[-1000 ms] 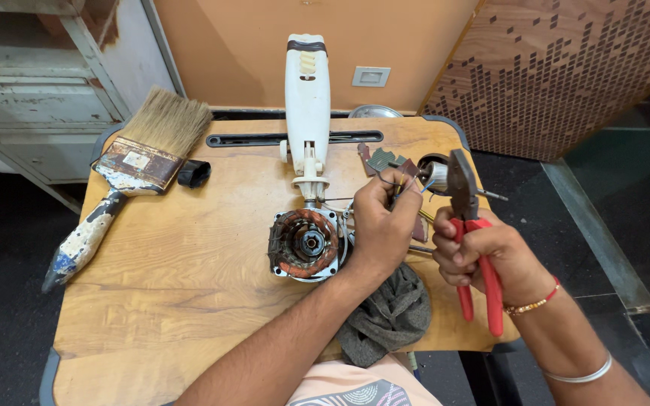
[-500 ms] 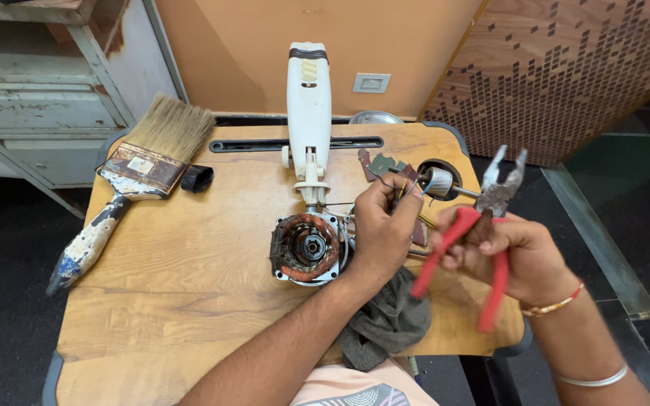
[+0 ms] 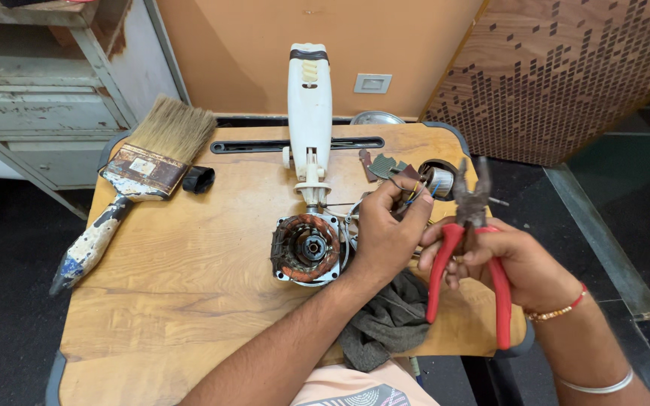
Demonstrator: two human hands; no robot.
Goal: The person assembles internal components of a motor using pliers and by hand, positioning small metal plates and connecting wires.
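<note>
Low in the frame a grey rag (image 3: 387, 322) lies under the wrists; just above it the right hand (image 3: 507, 262) grips red-handled pliers (image 3: 469, 248), jaws open and pointing up. At centre, the left hand (image 3: 387, 234) pinches thin wires (image 3: 414, 189) beside the copper-wound motor (image 3: 308, 248). I'd judge those wires could snap if the pliers bite hard; further up stand the white housing (image 3: 309, 105) and, upper left, a paintbrush (image 3: 133, 177).

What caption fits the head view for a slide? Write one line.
Left hand pinches thin wires beside an opened motor; right hand holds red-handled pliers over a wooden table.
</note>
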